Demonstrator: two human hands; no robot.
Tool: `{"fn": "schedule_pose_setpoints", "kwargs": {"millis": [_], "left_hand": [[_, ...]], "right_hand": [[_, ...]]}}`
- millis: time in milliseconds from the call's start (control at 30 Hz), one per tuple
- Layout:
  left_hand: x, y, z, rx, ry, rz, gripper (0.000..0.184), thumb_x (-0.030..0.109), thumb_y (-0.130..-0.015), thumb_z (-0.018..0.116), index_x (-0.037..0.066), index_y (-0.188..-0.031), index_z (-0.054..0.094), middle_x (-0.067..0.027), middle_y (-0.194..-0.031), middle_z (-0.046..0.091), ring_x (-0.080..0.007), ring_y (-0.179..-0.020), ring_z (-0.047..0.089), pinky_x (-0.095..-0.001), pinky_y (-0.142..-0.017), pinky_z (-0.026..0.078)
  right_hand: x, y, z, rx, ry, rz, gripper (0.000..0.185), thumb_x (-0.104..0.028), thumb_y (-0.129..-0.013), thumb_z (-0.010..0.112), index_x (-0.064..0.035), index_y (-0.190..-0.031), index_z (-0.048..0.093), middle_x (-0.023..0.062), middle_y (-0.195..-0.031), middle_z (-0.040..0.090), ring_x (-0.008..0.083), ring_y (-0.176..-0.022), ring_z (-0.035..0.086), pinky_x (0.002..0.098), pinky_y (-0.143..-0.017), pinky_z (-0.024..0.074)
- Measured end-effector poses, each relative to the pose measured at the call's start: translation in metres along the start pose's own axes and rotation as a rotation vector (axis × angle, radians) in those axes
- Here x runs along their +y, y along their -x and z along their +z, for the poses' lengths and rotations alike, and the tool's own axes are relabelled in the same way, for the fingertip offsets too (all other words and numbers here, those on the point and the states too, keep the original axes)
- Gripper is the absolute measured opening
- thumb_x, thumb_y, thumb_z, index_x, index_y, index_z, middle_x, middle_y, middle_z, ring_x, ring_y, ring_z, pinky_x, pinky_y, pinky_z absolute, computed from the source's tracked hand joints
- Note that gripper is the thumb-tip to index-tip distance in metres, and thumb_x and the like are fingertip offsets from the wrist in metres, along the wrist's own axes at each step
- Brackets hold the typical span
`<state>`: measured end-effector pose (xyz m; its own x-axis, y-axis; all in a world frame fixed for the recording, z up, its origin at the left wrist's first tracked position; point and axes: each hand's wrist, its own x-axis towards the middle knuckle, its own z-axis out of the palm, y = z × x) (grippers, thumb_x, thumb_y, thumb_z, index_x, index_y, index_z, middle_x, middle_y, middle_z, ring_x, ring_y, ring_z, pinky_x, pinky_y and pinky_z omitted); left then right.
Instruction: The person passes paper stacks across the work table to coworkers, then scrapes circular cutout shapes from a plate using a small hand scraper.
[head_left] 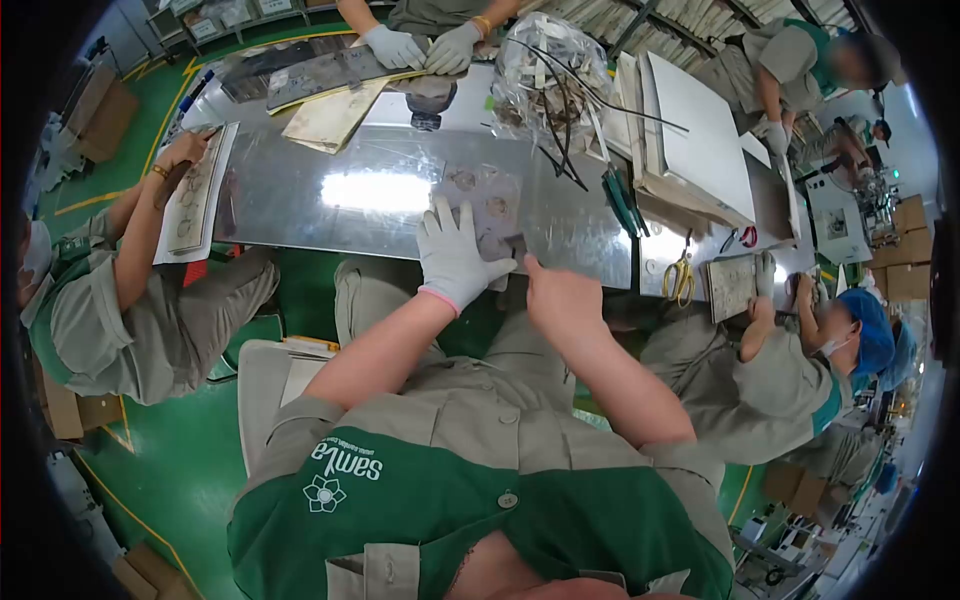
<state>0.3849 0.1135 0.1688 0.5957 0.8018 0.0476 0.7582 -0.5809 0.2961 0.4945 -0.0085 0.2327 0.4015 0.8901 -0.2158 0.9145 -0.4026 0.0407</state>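
Note:
My left hand (452, 245), in a white glove, lies flat with its fingers spread at the near edge of the metal table. It presses on the left side of a thin, greyish translucent sheet (497, 207) with round marks on it. My right hand (565, 298) is bare and closed at the table edge, right of the sheet. From its fingers a small flat dark tool (515, 243) reaches onto the sheet's near end, close to my left thumb. The fingers hide the tool's handle, and its exact kind does not show.
On the metal table (290, 195) are a clear plastic bag (545, 75) of scraps, black cables (562, 130), a green-handled tool (620, 203), stacked white boards (700, 130) and yellow-handled scissors (680, 278). Co-workers sit left and right; another's gloved hands (425, 50) hold a dark panel (340, 75) opposite.

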Motion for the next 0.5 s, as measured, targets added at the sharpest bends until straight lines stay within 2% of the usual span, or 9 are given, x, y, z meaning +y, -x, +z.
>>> {"fn": "schedule_pose_setpoints", "kwargs": {"millis": [167,200,333,433,500], "left_hand": [[0.001,0.003,0.001,-0.007,0.034,0.003,0.112,0.069,-0.062,0.075,0.001,-0.145,0.04,-0.0284,-0.147,0.033,-0.0432,-0.125,0.04,-0.0519,-0.107,0.032],[-0.001,0.003,0.001,-0.004,0.023,0.013,0.112,0.069,-0.062,0.075,0.001,-0.144,0.041,-0.0282,-0.147,0.033,-0.0437,-0.127,0.039,-0.0521,-0.107,0.032],[-0.002,0.008,0.01,0.042,0.013,0.029,0.111,0.07,-0.062,0.075,0.001,-0.143,0.042,-0.0279,-0.147,0.033,-0.0445,-0.127,0.039,-0.0527,-0.107,0.032],[0.0,0.0,0.005,0.001,0.043,0.0,0.111,0.07,-0.062,0.075,0.002,-0.144,0.042,-0.0281,-0.148,0.032,-0.045,-0.128,0.039,-0.0538,-0.107,0.031],[-0.001,-0.001,0.005,-0.018,0.004,0.007,0.113,0.067,-0.062,0.077,0.002,-0.147,0.038,-0.0289,-0.148,0.029,-0.0459,-0.132,0.034,-0.0538,-0.111,0.027]], "right_hand": [[-0.001,-0.008,0.004,0.058,-0.029,0.022,0.038,-0.023,-0.092,0.055,-0.0187,-0.13,0.059,0.0128,-0.072,0.068,0.0351,-0.068,0.069,0.0483,-0.058,0.0531],[-0.004,-0.002,-0.003,-0.016,0.005,0.029,0.039,-0.021,-0.092,0.054,-0.018,-0.13,0.059,0.0131,-0.073,0.069,0.0352,-0.068,0.069,0.0486,-0.059,0.0535],[-0.009,0.002,0.0,-0.077,0.001,0.036,0.041,-0.02,-0.091,0.055,-0.0174,-0.132,0.058,0.0139,-0.075,0.07,0.0351,-0.07,0.07,0.0485,-0.059,0.0543],[-0.009,-0.01,-0.008,-0.012,-0.039,0.045,0.043,-0.019,-0.09,0.056,-0.0155,-0.132,0.058,0.0139,-0.077,0.071,0.0351,-0.073,0.071,0.048,-0.061,0.0552],[-0.016,-0.001,-0.019,-0.154,0.048,0.021,0.049,-0.011,-0.085,0.054,-0.0097,-0.133,0.056,0.0164,-0.086,0.072,0.0322,-0.082,0.073,0.0446,-0.067,0.0561]]}}
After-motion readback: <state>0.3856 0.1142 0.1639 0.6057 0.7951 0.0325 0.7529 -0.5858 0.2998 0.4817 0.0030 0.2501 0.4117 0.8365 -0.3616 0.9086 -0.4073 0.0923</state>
